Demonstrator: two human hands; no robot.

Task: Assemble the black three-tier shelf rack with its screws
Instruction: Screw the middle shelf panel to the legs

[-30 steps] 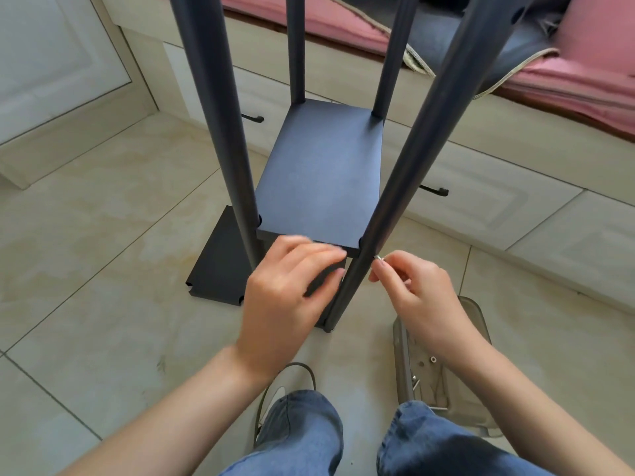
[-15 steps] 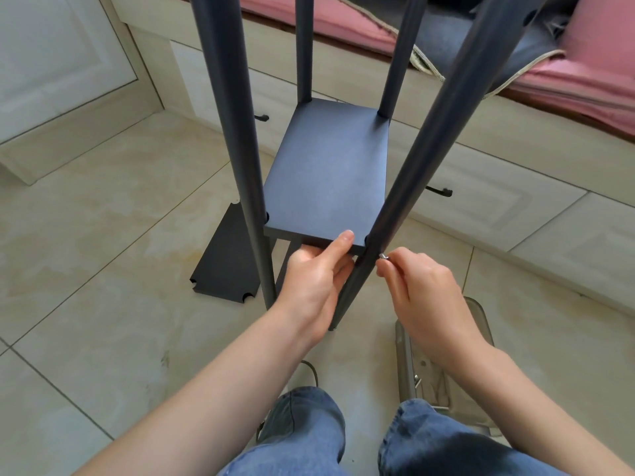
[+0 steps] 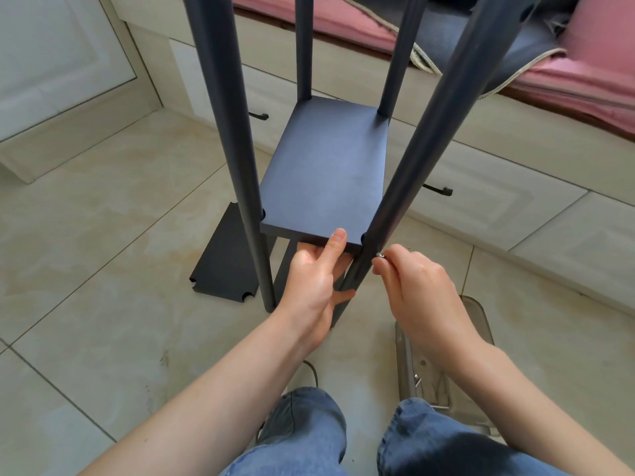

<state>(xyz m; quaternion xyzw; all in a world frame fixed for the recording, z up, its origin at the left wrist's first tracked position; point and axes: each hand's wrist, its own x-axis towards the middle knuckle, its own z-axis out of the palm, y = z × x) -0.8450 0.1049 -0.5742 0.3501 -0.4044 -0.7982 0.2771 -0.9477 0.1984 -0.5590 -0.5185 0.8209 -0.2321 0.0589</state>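
Shelf point(image 3: 326, 173) looks stiff and light, so support it from below near the corner as your left hand point(image 3: 314, 283) does, thumb on its front edge. Your right hand point(image 3: 412, 286) pinches a small screw point(image 3: 380, 255) against the post point(image 3: 391, 214) just beside; it slips easily.

Black shelf point(image 3: 326, 173) – pink cushion point(image 3: 584, 63) – beige floor point(image 3: 103, 235)
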